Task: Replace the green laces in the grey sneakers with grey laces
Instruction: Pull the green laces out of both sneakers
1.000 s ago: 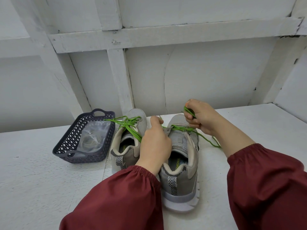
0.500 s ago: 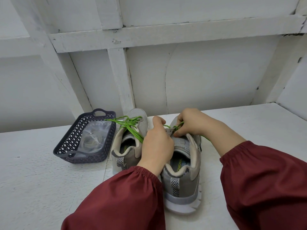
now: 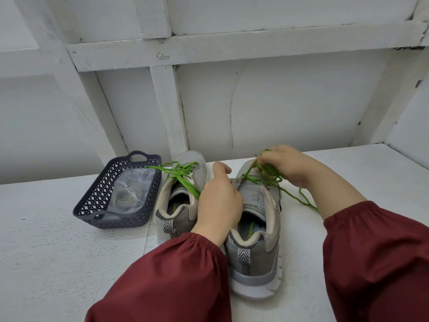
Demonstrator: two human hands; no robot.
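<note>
On the white surface (image 3: pixel 46 252), the left grip (image 3: pixel 218 201) holds the right sneaker (image 3: pixel 253 247) by its inner collar, while the right grip (image 3: pixel 290 166) pinches a bunch of its green lace (image 3: pixel 269 177) above the toe, one end trailing down. The left sneaker (image 3: pixel 181 205) stands just beside it, laced in green; a dark basket (image 3: pixel 99 196) beside that holds a clear bag (image 3: pixel 132 189).

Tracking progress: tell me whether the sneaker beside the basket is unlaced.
No, a green lace is threaded across the top of that sneaker.

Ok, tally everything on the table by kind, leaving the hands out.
Grey sneakers: 2
Green laces: 2
Dark basket: 1
Clear bag in the basket: 1
Total: 6
</note>
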